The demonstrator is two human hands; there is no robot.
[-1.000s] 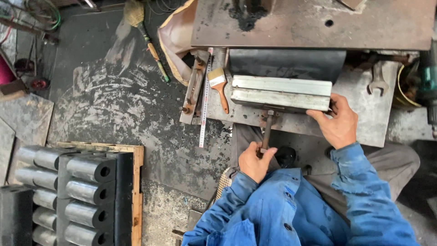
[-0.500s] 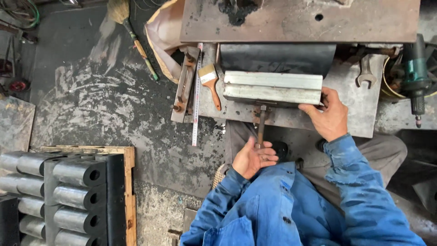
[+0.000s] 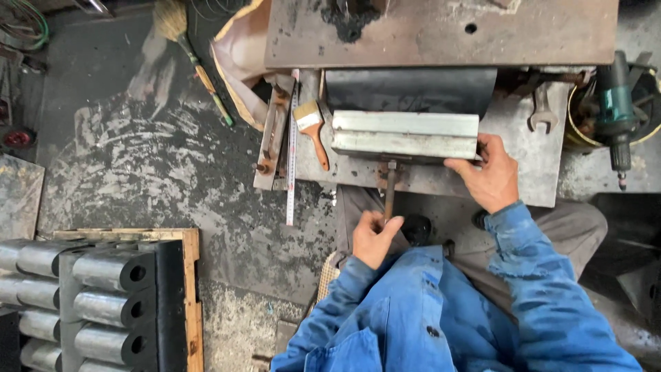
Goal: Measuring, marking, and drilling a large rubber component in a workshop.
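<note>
Steel desk (image 3: 523, 172) carries a grey metal block (image 3: 405, 134) near its front edge, with a black sheet (image 3: 410, 89) behind it. Right hand (image 3: 490, 176) grips the block's right end. Left hand (image 3: 374, 238) is closed around the lever handle (image 3: 390, 189) below the block. Paintbrush (image 3: 315, 131) and ruler (image 3: 292, 148) lie left of the block; wrench (image 3: 541, 107) lies right.

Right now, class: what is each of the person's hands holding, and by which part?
The left hand grips the rusty lever handle at its near end. The right hand grips the grey metal block at its right end.
</note>
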